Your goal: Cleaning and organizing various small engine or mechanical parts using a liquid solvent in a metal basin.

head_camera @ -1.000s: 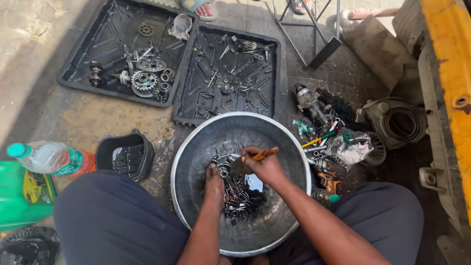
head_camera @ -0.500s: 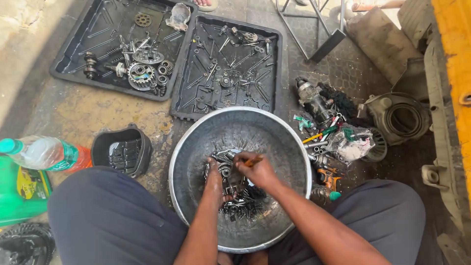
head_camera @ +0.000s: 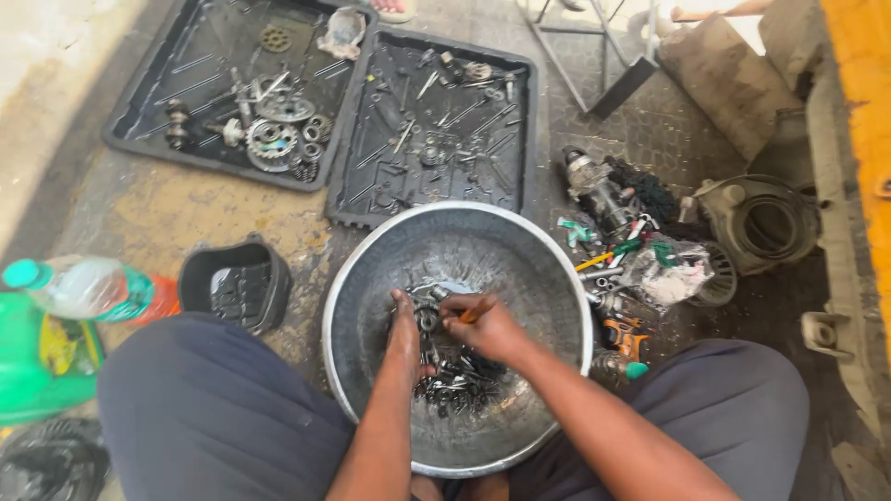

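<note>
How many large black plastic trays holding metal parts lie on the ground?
2: one black tray at upper left with gears, the other black tray beside it, just above the round metal basin.

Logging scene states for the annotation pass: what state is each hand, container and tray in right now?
Left hand: in the basin, closed on a small round metal part.
Right hand: grip shut on an orange-handled tool, at the part.
Large round metal basin: upright, oily small parts piled at the bottom.
Two black plastic trays: flat, holding gears and bolts.
Clear plastic bottle with teal cap: lying down, capped.
</note>
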